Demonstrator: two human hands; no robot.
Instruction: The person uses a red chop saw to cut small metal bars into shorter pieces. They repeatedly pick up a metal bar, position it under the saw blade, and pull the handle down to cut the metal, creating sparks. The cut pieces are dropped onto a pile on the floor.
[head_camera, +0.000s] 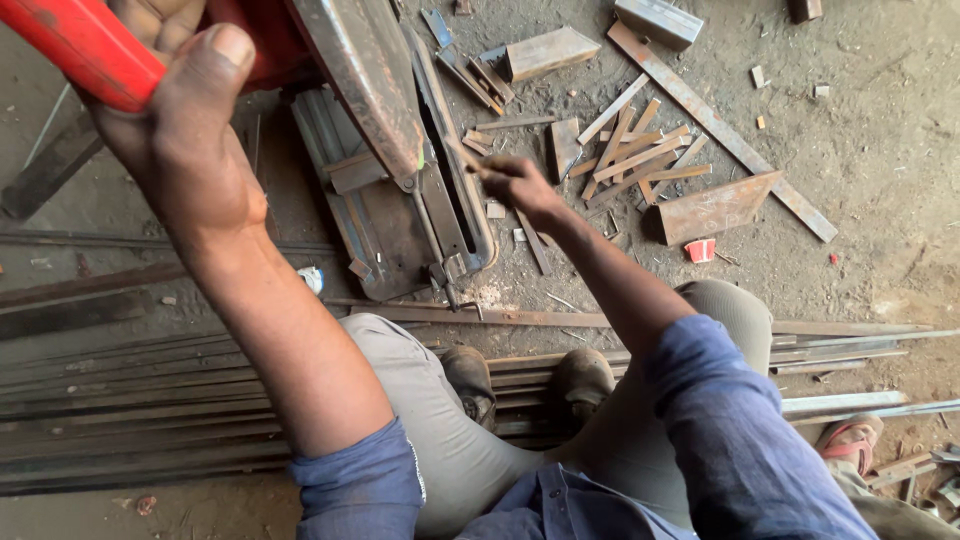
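Note:
My left hand is raised close to the camera at the upper left, closed around a red handle that belongs to a metal cutting machine on the ground. My right hand reaches down beside the machine's blade and grips a short thin metal strip at the machine's right side. The machine's dark guard tilts over its base. I am crouched, with my two shoes below the machine.
Several cut metal strips lie in a pile right of the machine, with a rusty plate and a long flat bar. Long steel bars lie across the dirt floor at the left and under my feet. A sandalled foot shows at the lower right.

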